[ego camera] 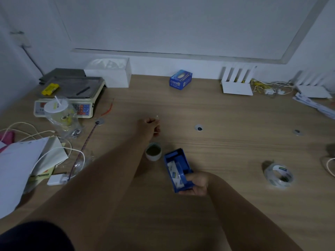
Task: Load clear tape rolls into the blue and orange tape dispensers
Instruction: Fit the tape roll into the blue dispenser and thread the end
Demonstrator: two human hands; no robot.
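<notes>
A blue tape dispenser (178, 167) lies on the wooden table near the middle, with a clear tape roll (175, 173) sitting inside it. My right hand (196, 183) grips the dispenser's near end. My left hand (149, 128) is stretched out farther back, fingers pinched on a thin clear strip of tape (157, 119). A second clear tape roll (279, 174) lies loose on the table to the right. No orange dispenser shows in the head view.
A small white cup (153, 153) stands just left of the dispenser. A scale (69, 98), a lidded drink cup (60, 115), papers and cables crowd the left side. A blue box (181, 79) and white routers (237, 82) line the back wall.
</notes>
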